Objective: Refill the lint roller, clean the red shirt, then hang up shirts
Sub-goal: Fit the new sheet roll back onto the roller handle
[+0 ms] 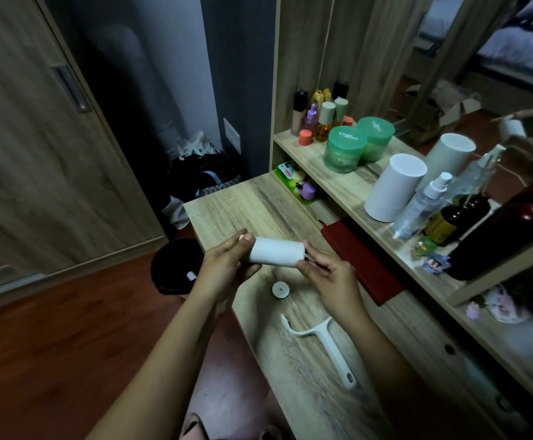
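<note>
I hold a white lint roll (276, 253) level above the wooden desk (243, 204), one hand at each end. My left hand (227, 265) grips its left end and my right hand (325, 268) pinches its right end. The white lint roller handle (324, 339) lies on the desk below my right forearm, with no roll on it. A small round white end cap (280, 289) rests on the desk between my hands and the handle. A red folded item (360, 258) lies flat at the desk's right side.
A black bin (176, 265) stands on the floor left of the desk. The shelf holds green jars (344, 149), several bottles (319, 112), a white cylinder (392, 187) and a spray bottle (420, 204). A mirror stands behind. Wardrobe doors (36, 138) are on the left.
</note>
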A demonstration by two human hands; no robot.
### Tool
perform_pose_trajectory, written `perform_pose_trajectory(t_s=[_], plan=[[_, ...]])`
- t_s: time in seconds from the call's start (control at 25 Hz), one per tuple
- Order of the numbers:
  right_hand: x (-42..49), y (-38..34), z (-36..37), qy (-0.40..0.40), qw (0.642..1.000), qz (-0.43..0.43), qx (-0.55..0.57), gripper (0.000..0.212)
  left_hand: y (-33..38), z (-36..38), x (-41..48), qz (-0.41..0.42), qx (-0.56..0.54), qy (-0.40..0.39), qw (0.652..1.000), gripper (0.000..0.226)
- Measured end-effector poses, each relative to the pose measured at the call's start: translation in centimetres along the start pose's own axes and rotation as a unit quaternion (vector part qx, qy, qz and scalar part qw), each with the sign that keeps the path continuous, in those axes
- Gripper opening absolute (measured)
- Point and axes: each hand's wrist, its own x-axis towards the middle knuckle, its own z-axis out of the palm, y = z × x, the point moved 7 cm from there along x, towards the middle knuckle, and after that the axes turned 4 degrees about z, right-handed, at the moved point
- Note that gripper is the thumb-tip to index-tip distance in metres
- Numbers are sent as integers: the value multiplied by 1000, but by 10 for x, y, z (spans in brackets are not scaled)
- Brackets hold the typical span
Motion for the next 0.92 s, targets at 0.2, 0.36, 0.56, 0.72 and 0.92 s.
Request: perform_pose_trajectory(t_s=[0.2,0.36,0.56,0.72,0.92], plan=[[2,2,-1,15,998,-21,-57,41,-3,5,0,16,6,7,1000,43],[4,6,-8,12,994,-9,-112,60,-10,8,8,29,34,13,999,47],[13,13,-26,12,968,-36,-249,59,-23,31,18,38,160,-58,985,43],[15,35,-49,21,956,-24,-293,47,-44,29,37,8,188,-35,981,30],[11,62,-77,39,950,2,-310,40,-100,21,61,88,602,-187,771,27]])
